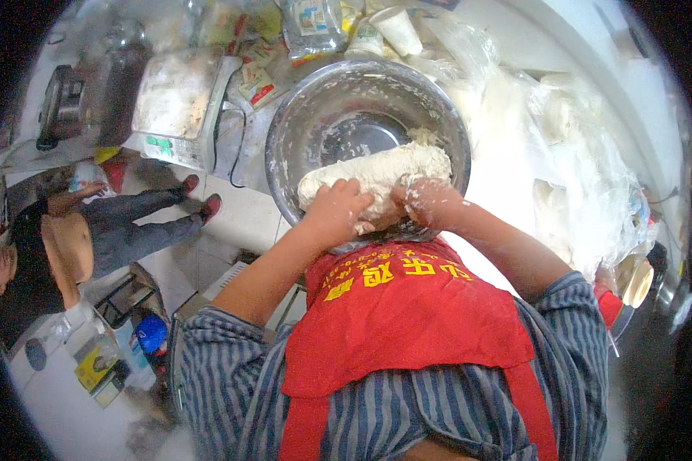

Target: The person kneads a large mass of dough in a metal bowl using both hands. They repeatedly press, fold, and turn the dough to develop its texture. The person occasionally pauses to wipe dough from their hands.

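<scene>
A thick roll of pale dough (375, 168) lies across the near half of a large steel mixing bowl (300, 98). Bits of dough and flour stick to the bowl's inner wall, and the bare bottom shows behind the roll. My left hand (339, 208) grips the near side of the dough at its left, fingers curled over it. At the right part, my right hand (432, 201) is pressed into the dough with bent fingers; dough clings to its knuckles. Both thumbs and the dough's underside are partly hidden.
A digital scale (176, 95) with a lit display stands left of the bowl, its black cable (243, 138) beside it. Paper cups (397, 30) and a plastic bottle (314, 26) are behind. Plastic bags (576, 167) cover the right side. Another person (69, 242) stands at the left.
</scene>
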`<control>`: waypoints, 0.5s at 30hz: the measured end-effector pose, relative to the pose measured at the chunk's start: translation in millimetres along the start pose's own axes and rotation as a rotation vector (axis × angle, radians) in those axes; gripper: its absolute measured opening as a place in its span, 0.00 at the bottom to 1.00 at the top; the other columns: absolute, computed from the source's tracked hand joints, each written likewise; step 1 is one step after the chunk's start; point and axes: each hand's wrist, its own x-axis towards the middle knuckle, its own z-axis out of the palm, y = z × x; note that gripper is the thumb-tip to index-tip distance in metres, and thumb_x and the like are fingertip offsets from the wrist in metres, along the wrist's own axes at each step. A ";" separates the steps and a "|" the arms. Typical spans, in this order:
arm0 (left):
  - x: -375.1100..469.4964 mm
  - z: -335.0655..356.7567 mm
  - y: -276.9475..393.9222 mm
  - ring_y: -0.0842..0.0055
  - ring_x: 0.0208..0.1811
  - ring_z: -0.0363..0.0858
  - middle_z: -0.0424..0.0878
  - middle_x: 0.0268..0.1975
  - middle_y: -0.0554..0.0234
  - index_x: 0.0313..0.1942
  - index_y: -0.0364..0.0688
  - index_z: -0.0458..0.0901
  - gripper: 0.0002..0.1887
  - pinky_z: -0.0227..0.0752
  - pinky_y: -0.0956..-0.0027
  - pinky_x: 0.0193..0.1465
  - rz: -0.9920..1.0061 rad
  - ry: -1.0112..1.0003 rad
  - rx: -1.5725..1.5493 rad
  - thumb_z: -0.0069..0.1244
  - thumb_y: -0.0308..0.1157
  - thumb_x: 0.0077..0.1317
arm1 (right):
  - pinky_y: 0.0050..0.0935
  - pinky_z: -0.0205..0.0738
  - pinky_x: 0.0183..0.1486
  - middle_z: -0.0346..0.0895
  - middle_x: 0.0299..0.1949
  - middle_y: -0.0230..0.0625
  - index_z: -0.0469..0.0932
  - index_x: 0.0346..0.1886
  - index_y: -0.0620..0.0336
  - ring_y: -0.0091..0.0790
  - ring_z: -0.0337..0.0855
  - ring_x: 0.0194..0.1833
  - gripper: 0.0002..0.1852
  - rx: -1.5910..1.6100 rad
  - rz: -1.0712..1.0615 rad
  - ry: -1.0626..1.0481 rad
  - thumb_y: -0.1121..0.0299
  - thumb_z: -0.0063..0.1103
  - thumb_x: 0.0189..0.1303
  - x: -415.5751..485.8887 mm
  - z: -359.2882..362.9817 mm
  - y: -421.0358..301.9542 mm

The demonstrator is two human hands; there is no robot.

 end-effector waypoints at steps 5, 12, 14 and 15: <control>12.3 25.2 12.9 0.60 0.52 0.74 0.76 0.46 0.57 0.45 0.53 0.80 0.13 0.66 0.48 0.47 -0.065 0.130 0.258 0.50 0.33 0.59 | 0.51 0.77 0.42 0.81 0.35 0.48 0.75 0.48 0.50 0.52 0.85 0.41 0.11 -0.014 0.014 0.042 0.63 0.51 0.64 9.9 23.8 -14.6; 70.1 39.9 -30.2 0.64 0.53 0.73 0.75 0.48 0.63 0.46 0.56 0.77 0.12 0.65 0.49 0.48 -0.345 0.068 0.389 0.51 0.34 0.60 | 0.49 0.77 0.51 0.77 0.53 0.56 0.69 0.60 0.47 0.56 0.81 0.51 0.20 0.042 0.048 0.199 0.59 0.50 0.66 69.1 41.0 19.9; 91.3 30.6 -47.7 0.65 0.55 0.73 0.75 0.49 0.64 0.47 0.56 0.75 0.13 0.66 0.49 0.48 -0.392 0.074 0.369 0.52 0.34 0.61 | 0.51 0.77 0.45 0.79 0.45 0.53 0.69 0.57 0.49 0.55 0.82 0.46 0.19 -0.083 0.038 0.323 0.61 0.53 0.63 92.8 31.8 32.9; 100.5 24.6 -55.2 0.64 0.56 0.73 0.75 0.49 0.64 0.47 0.55 0.75 0.13 0.67 0.49 0.49 -0.418 0.092 0.332 0.52 0.33 0.62 | 0.52 0.76 0.45 0.79 0.43 0.52 0.69 0.56 0.49 0.55 0.83 0.45 0.19 -0.082 0.051 0.348 0.62 0.54 0.63 101.4 26.0 35.3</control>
